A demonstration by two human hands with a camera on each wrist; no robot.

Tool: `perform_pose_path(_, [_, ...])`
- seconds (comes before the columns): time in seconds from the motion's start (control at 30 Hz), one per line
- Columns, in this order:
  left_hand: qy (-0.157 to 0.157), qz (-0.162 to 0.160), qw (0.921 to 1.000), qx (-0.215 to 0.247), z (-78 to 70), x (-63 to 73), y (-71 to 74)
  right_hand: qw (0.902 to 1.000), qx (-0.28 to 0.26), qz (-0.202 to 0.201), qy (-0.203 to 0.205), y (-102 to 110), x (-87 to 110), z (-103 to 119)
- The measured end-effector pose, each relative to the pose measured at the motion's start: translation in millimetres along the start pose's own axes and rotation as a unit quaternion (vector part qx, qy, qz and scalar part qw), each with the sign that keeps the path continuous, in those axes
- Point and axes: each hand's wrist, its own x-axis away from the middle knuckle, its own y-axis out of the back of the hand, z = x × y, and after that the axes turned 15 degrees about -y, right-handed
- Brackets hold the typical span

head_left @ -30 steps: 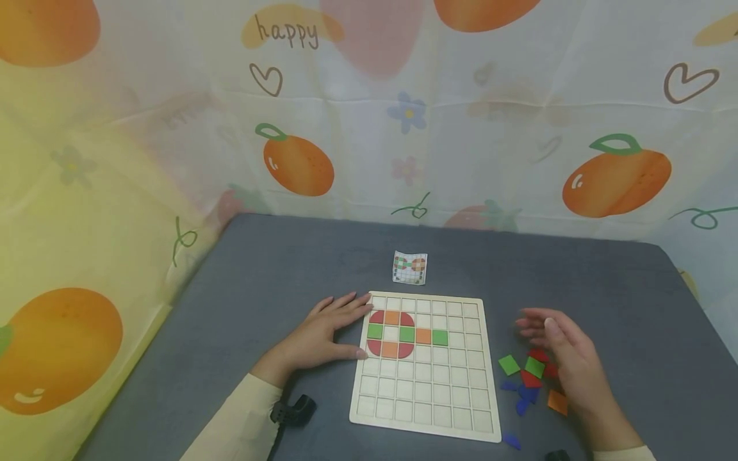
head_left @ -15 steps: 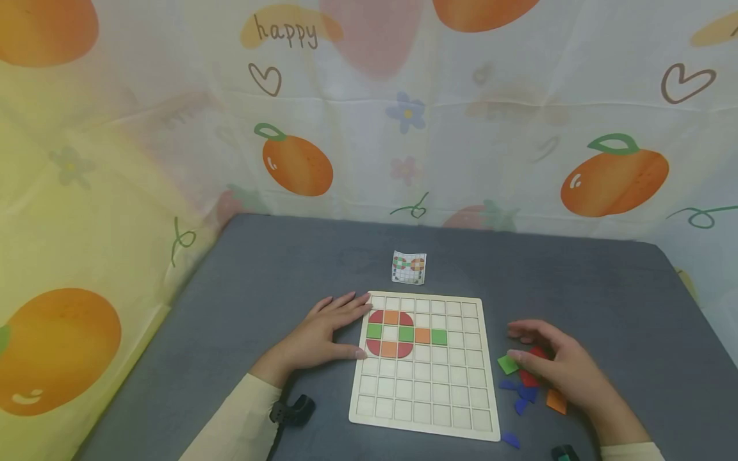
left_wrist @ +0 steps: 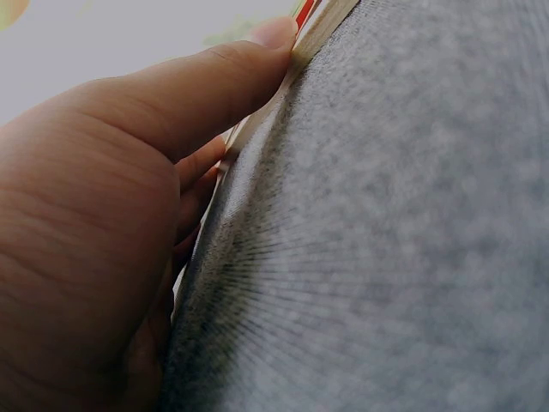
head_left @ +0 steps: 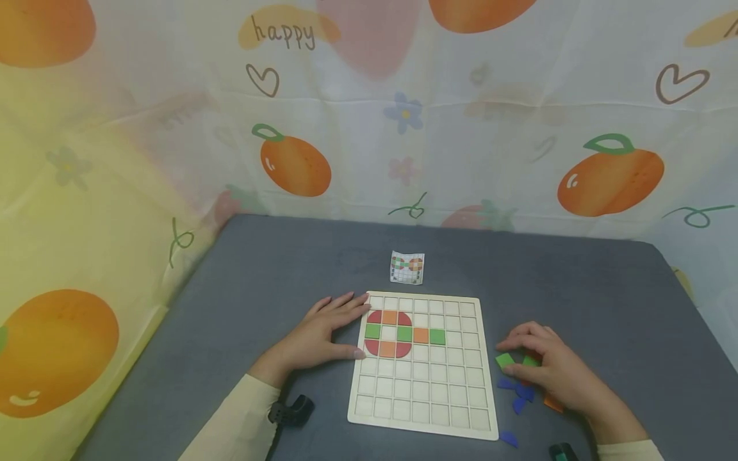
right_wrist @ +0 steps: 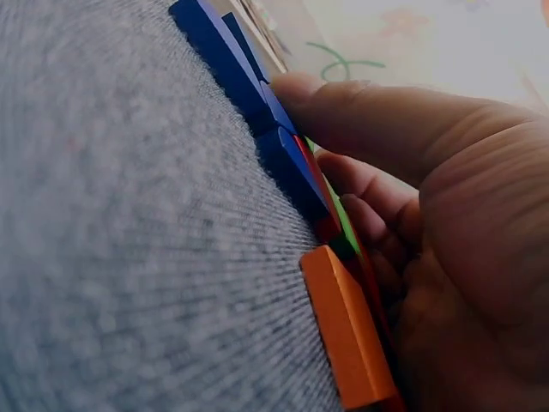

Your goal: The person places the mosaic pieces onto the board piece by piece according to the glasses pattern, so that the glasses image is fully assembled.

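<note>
The pale wooden grid board (head_left: 403, 387) lies on the table. Red, orange and green pieces fill some of its cells at the upper left, with an orange and a green tile in line to the right. My left hand (head_left: 314, 336) rests at the board's left edge, fingers spread and fairly straight, thumb (left_wrist: 214, 86) on the rim. To the right of the board, my right hand (head_left: 556, 365) pinches a green square tile (head_left: 504, 361) between thumb and fingertips. Its palm and fingers partly cover another green tile (head_left: 530, 361) and red pieces.
Several blue pieces (head_left: 519, 404) and an orange tile (right_wrist: 347, 330) lie beside the right hand. A small printed pattern card (head_left: 407, 267) sits behind the board. Black wrist devices (head_left: 292, 410) are by both forearms. A fruit-print cloth (head_left: 346, 128) hangs behind the grey table (head_left: 288, 256).
My right hand has come down and left onto the loose pieces, its fingers curling in around the green tile, which has shifted slightly. The left hand stays in place on the board.
</note>
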Motion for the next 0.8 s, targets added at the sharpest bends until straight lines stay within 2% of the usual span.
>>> perform_pose_path(0.2, [0.005, 0.004, 1.0000, 0.003, -0.3, 0.3, -0.2, 0.9997, -0.002, -0.021, -0.015, -4.9, -1.7, 0.9])
perform_pose_path(0.33, [0.004, 0.003, 1.0000, 0.003, -0.1, 0.3, -0.6, 0.9977, -0.009, -0.039, -0.055, -8.2, -0.5, 3.8])
perform_pose_path(0.47, [0.006, 0.004, 1.0000, 0.001, -0.9, 0.0, -0.5, 0.9926, -0.046, -0.056, -0.097, -10.8, 0.8, 6.5])
perform_pose_path(0.67, [0.006, 0.004, 1.0000, 0.002, -0.6, -0.2, -0.3, 0.9860, -0.061, -0.122, -0.095, -12.1, -2.2, 14.5])
perform_pose_path(0.8, [0.004, 0.003, 1.0000, 0.002, -0.7, 0.2, 0.6, 0.9827, -0.080, -0.139, -0.093, -13.4, -5.8, 27.0])
